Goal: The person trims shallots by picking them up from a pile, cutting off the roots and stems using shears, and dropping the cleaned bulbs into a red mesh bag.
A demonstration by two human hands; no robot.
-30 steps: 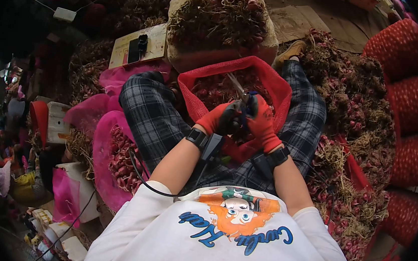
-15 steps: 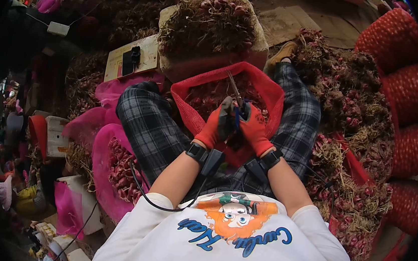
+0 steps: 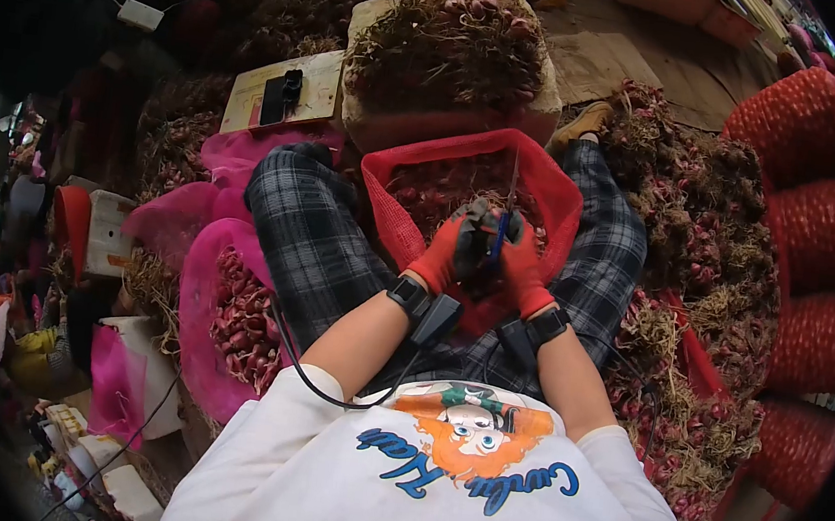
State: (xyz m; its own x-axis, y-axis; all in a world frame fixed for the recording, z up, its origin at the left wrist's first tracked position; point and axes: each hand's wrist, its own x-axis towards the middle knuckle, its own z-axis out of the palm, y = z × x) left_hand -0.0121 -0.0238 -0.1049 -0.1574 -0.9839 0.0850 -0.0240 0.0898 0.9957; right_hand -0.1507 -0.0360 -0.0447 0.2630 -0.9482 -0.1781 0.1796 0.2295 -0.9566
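Both hands wear red gloves with dark grey palms and meet over a red mesh bag [image 3: 396,220] that stands open between my knees. My right hand [image 3: 522,253] is closed round blue-handled scissors [image 3: 501,230], whose blades point up and away over the bag. Close beside it, my left hand [image 3: 462,240] has its fingers curled together near the handles; whatever they hold is too small and dark to name. Shallots with dry roots [image 3: 445,188] lie inside the bag.
Beyond the bag, a pale foam box [image 3: 401,123] bears a heap of shallots. A board [image 3: 317,100] with a phone stands left of it. Pink mesh bags [image 3: 196,320] lie left, loose shallots [image 3: 702,228] and full red sacks [image 3: 823,229] right. A person [image 3: 36,354] is at far left.
The view has shifted, so the surroundings appear moved. The scissors now point more straight ahead, and their blades look closer together. Both hands remain close together over the bag.
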